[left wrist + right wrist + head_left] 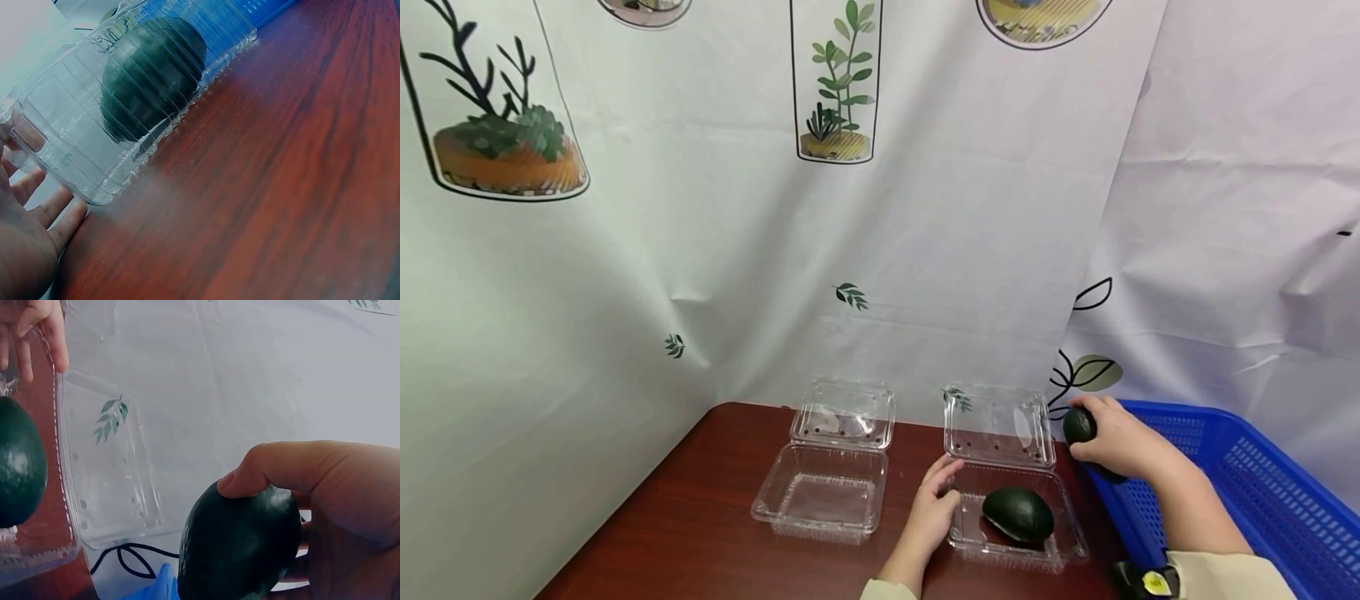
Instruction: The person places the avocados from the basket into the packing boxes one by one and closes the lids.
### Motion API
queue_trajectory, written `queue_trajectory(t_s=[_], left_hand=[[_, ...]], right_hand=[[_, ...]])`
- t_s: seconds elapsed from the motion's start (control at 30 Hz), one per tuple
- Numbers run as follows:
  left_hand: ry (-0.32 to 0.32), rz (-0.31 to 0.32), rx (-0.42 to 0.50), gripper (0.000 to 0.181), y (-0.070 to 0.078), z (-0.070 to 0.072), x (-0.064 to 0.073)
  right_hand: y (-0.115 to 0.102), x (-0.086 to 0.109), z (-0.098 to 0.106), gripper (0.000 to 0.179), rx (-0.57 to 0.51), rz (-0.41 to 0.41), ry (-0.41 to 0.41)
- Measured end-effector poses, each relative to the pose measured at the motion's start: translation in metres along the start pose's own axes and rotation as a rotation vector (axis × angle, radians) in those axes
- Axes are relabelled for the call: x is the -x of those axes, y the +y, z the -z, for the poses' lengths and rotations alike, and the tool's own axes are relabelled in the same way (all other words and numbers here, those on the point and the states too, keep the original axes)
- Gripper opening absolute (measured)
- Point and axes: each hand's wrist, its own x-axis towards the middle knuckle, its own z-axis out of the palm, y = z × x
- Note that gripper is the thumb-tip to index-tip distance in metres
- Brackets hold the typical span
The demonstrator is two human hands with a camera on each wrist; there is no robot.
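Note:
My right hand [1120,442] grips a dark green avocado [1079,425] beside the blue basket, thumb on one side and fingers round the other. The same avocado [240,544] fills the lower middle of the right wrist view. Another avocado [1018,515] lies in the right clear plastic clamshell box [1067,546], whose lid [1000,429] stands open at the back. My left hand [931,508] touches that box's left side, its fingers [65,228] loosely extended along the wall in the left wrist view.
A second clamshell box [823,492], lid raised, stands to the left on the red-brown table [685,508]. The blue basket [1240,475] is at the right; a dark shape [1108,475] shows below my right hand. A printed white curtain [925,250] hangs behind.

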Motion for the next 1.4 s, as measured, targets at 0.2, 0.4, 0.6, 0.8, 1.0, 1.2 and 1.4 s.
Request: queue_trajectory(t_s=[0.2, 0.4, 0.6, 0.8, 1.0, 1.2, 1.4], left_hand=[[-0.001, -0.005, -0.001, 0.047, 0.001, 0.0, 0.0], [-0.005, -0.01, -0.014, 0.046, 0.001, 0.001, 0.001], [-0.007, -0.011, -0.006, 0.047, 0.001, 0.001, 0.001], [-0.003, -0.011, -0.003, 0.047, 0.001, 0.001, 0.0], [-0.001, -0.004, 0.001, 0.048, 0.002, 0.0, 0.001], [0.0, 0.001, -0.004, 0.048, 0.001, 0.0, 0.0], [0.005, -0.003, -0.012, 0.048, 0.002, 0.0, 0.0]], right_hand=[[-0.007, -0.002, -0.006, 0.064, -0.036, 0.002, -0.015], [-0.013, -0.005, -0.013, 0.065, -0.062, 0.011, -0.016], [-0.015, -0.008, -0.02, 0.066, -0.079, 0.003, -0.019], [-0.018, -0.008, -0.027, 0.065, -0.113, 0.002, -0.028], [-0.019, -0.008, -0.033, 0.064, -0.123, -0.012, -0.042], [-0.018, -0.009, -0.038, 0.062, -0.113, 0.007, -0.034], [-0.018, -0.009, -0.045, 0.063, -0.112, 0.001, -0.04]])
